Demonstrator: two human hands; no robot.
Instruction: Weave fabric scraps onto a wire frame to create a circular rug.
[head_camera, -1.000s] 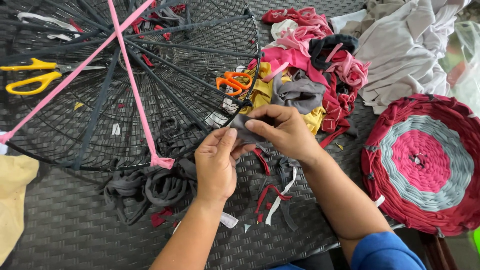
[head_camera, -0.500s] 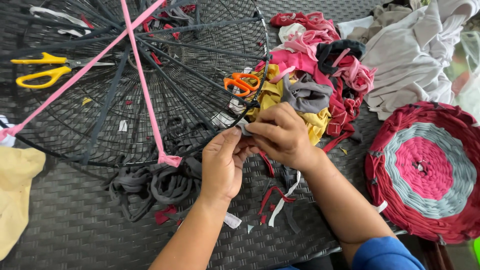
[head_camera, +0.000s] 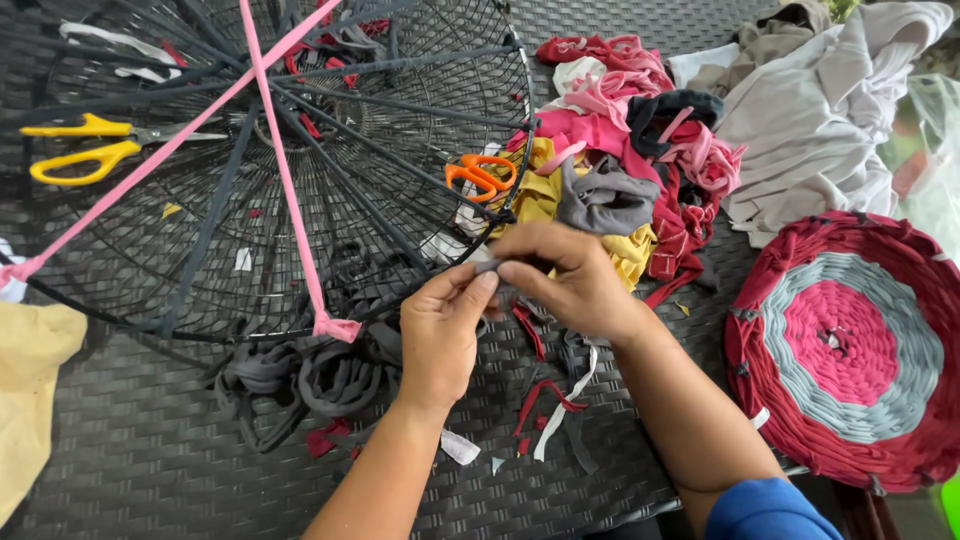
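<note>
Head view: my left hand (head_camera: 440, 335) and right hand (head_camera: 560, 280) meet at the near rim of the round black wire frame (head_camera: 300, 150), fingers of both pinched nearly closed on 1 thin grey fabric strip (head_camera: 490, 266). It looks light, limp and stretchy, probably not slippery; best taken close to its end between thumb and forefinger so it can't flop. More grey strips (head_camera: 310, 375) lie bunched just left of my left wrist. Orange scissors (head_camera: 480, 176) sit on the frame above my hands, apart.
</note>
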